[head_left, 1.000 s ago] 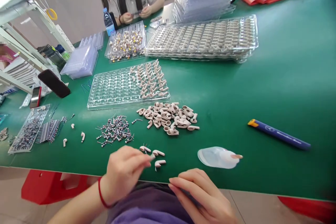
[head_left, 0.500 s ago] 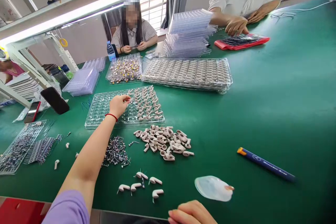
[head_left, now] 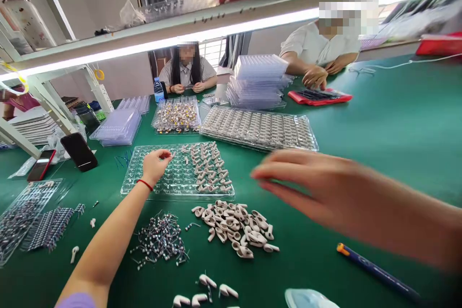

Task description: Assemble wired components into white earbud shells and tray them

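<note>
My left hand [head_left: 157, 166], with a red cord at the wrist, is over the clear blister tray [head_left: 144, 192], thumb and fingertips pinched together. A tiny whitish bit shows at the fingertips, too small to name. Earbud shells [head_left: 211, 168] fill the tray's right columns, and one single shell [head_left: 186, 160] sits just right of my fingers. My right hand [head_left: 306, 178], blurred by motion, is in the air right of the tray. Its fingers are stretched out with a gap between them, and nothing shows in them. Below the tray lies a pile of loose earbud shells [head_left: 234, 226].
Small wired parts [head_left: 162, 240] lie heaped left of the shells. Several earbuds with wires [head_left: 227, 291] are near the front edge, and a blue pen [head_left: 375, 269] is at right. Filled trays [head_left: 260, 127] and stacked empty trays [head_left: 258, 82] stand behind. Two co-workers sit across the table.
My right hand has risen from the table's front edge to beside the tray. My left hand has shifted slightly left over the tray, uncovering a single shell. The view has tilted up.
</note>
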Demonstrator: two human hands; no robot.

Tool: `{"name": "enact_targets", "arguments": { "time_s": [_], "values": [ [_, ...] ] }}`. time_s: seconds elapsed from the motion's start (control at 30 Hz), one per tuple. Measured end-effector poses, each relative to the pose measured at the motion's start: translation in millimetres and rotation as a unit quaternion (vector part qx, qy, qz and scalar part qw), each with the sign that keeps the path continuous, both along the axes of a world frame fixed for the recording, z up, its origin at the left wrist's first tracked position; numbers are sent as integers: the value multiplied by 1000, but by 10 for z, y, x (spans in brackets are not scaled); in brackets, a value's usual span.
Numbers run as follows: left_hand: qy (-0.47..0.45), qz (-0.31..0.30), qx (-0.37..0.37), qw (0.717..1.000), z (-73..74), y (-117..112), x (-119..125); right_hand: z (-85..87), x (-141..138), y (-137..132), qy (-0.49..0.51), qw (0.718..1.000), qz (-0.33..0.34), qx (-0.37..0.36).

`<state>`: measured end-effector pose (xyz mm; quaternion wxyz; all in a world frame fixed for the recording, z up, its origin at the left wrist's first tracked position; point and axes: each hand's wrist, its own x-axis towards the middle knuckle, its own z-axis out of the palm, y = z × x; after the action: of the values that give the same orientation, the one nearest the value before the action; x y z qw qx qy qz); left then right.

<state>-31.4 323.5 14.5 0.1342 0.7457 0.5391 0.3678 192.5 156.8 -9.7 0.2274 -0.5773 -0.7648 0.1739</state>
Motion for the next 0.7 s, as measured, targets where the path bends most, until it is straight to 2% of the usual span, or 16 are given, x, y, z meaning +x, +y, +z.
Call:
{"name": "enact_targets", "arguments": {
  "time_s": [0.07, 0.17, 0.27, 0.33, 0.43, 0.57, 0.7],
  "values": [
    [-54, 8, 11, 998, 60, -97, 1, 178, -99, 510, -58, 997, -2, -59],
    [-134, 12, 25, 991, 202, -311, -80, 368, -278, 1210, -109, 990, -10, -92],
    [-193, 13, 35, 980, 339, -522, -268, 429, -476, 1769, -156, 979, -11, -133],
    [-227, 18, 42, 973, 383, -602, -393, 414, -581, 2024, -185, 969, -14, -163],
    [-280, 33, 44, 958, 361, -603, -495, 354, -650, 2204, -216, 955, -24, -202],
    [-323, 36, 33, 945, 264, -509, -487, 257, -656, 2226, -243, 941, -45, -230],
    [-343, 38, 22, 938, 219, -470, -479, 191, -690, 2265, -264, 935, -62, -228]
  ]
}}
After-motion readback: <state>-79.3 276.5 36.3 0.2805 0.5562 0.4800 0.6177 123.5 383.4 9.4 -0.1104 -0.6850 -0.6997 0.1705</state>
